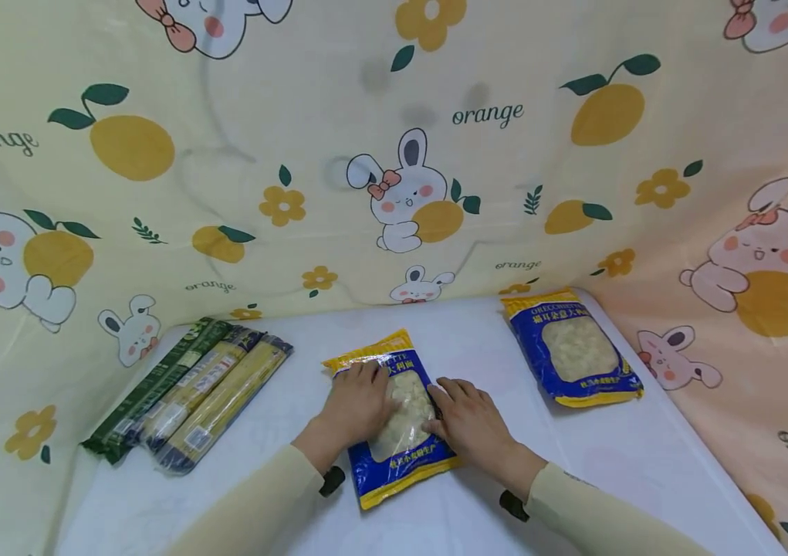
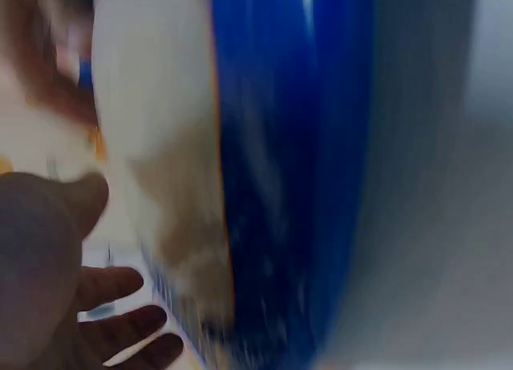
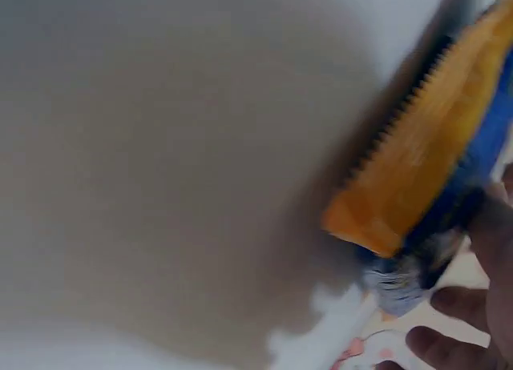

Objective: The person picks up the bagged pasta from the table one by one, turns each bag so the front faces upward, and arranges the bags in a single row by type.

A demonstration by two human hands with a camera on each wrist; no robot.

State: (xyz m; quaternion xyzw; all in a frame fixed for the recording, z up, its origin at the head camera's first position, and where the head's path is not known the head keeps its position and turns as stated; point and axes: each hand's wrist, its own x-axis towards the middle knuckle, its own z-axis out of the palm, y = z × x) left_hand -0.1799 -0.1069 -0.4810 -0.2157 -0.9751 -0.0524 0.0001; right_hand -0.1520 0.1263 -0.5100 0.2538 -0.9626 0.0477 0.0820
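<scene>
A blue and yellow bag of orecchiette pasta (image 1: 404,455) lies slightly slanted on the table, its clear window showing pale pieces. Over the bag's upper left part rests my left hand (image 1: 359,405), with its thumb toward the window. My right hand (image 1: 473,425) lies along the right edge, thumb on the bag and fingers loosely extended. In the left wrist view the fingers (image 2: 120,334) are spread beside the bag, which is blurred. The right wrist view shows the bag's yellow sealed end (image 3: 417,154) close to the right thumb.
A second blue and yellow pasta bag (image 1: 574,351) lies at the back right. Three long packs of noodles lie side by side at the left: a green one (image 1: 157,390) and two yellowish ones (image 1: 227,401). A printed cloth (image 1: 331,100) hangs behind the white table (image 1: 268,455).
</scene>
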